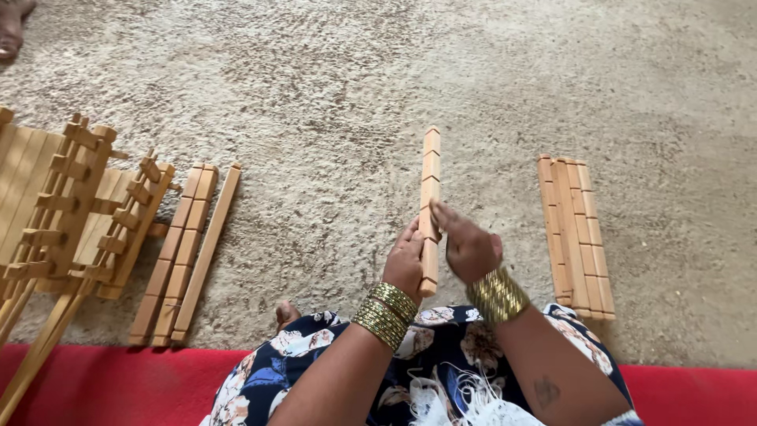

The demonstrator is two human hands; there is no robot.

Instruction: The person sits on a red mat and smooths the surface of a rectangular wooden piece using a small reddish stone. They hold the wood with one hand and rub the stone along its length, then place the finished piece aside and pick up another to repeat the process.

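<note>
Slat (429,207) held upright over the carpet (331,87), near centre, notched along its length, top end pointing to 12 o'clock, bottom end just above the lap.

Going left to right: at far 9 o'clock, wooden frames (75,209) with cross-pieces, leaning and stacked on the carpet's edge. Just at 3 o'clock of those, three loose slats (185,252) lying side by side, slanted toward 1 o'clock, touching one another. Below them, at 6 o'clock, a red mat (102,386) running along the bottom edge.

Left hand (404,264), fingers clenched around the lower part of the slat from its 9 o'clock side, gold bangles (385,312) stacked on the wrist. Right hand (467,246) at 3 o'clock of the slat, fingertips touching its middle, thumb side pressed to the wood; grasping or only steadying, cannot tell. More gold bangles (497,296) on that wrist. Floral dress (441,355) beneath both forearms, a bare toe (285,314) showing at its 9 o'clock edge.

At 3 o'clock, well apart from the hands, a pile of notched slats (576,233) lying flat and close-packed on the carpet. At far 11 o'clock, in the corner, part of another person's foot (11,28).
</note>
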